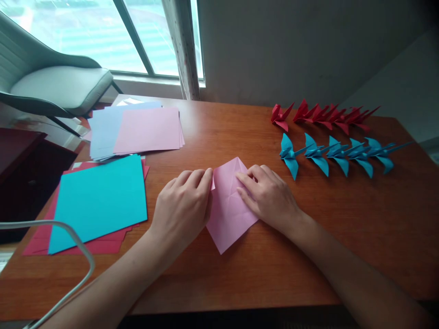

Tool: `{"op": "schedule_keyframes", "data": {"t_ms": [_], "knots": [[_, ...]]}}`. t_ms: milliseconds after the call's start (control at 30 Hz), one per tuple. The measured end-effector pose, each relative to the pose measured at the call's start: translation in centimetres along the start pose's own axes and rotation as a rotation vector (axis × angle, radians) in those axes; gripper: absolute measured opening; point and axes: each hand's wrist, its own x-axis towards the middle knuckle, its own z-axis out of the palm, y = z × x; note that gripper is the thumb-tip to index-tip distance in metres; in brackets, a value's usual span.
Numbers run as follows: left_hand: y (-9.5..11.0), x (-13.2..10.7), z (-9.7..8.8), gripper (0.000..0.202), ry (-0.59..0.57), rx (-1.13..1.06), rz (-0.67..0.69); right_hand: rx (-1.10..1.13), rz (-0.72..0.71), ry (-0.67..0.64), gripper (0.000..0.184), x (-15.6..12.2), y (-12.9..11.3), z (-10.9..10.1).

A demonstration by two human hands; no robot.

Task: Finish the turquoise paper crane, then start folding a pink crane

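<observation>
Left hand point(183, 196) clamped on, right hand point(269, 194) spread atop pink paper point(226, 212), corner and long axis toward the person

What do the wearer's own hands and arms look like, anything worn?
Left hand and right hand are ungloved, no rings visible. Left forearm and right forearm show no sleeve or watch. A white cable curves near the left forearm in view.

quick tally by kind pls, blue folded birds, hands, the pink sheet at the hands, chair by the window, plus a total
Blue folded birds: 5
Hands: 2 (left hand, right hand)
Pink sheet: 1
Chair: 1
Total: 9
</observation>
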Motion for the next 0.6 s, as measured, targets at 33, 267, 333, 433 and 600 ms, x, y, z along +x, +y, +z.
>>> {"op": "schedule_keyframes", "data": {"t_ms": [33, 267, 333, 433, 600], "knots": [[0.1, -0.1, -0.1, 0.041, -0.012, -0.006, 0.022, -0.001, 0.003, -0.002, 0.033, 0.0, 0.0, 0.0], [1.2, -1.1, 0.1, 0.055, -0.015, -0.008, 0.203, 0.033, 0.007, -0.014, 0.036, 0.2, 0.5, 0.1], [1.4, -1.2, 0.2, 0.057, -0.020, -0.002, 0.245, 0.041, 0.001, -0.009, 0.041, 0.2, 0.6, 0.2], [1.8, -1.3, 0.1, 0.057, -0.043, -0.002, 0.287, 0.042, -0.015, 0.003, 0.052, 0.2, 0.9, 0.1], [2.5, -1.9, -0.4, 0.058, -0.031, 0.015, 0.309, 0.078, -0.098, -0.078, 0.054, 0.3, 1.5, -0.4]]}}
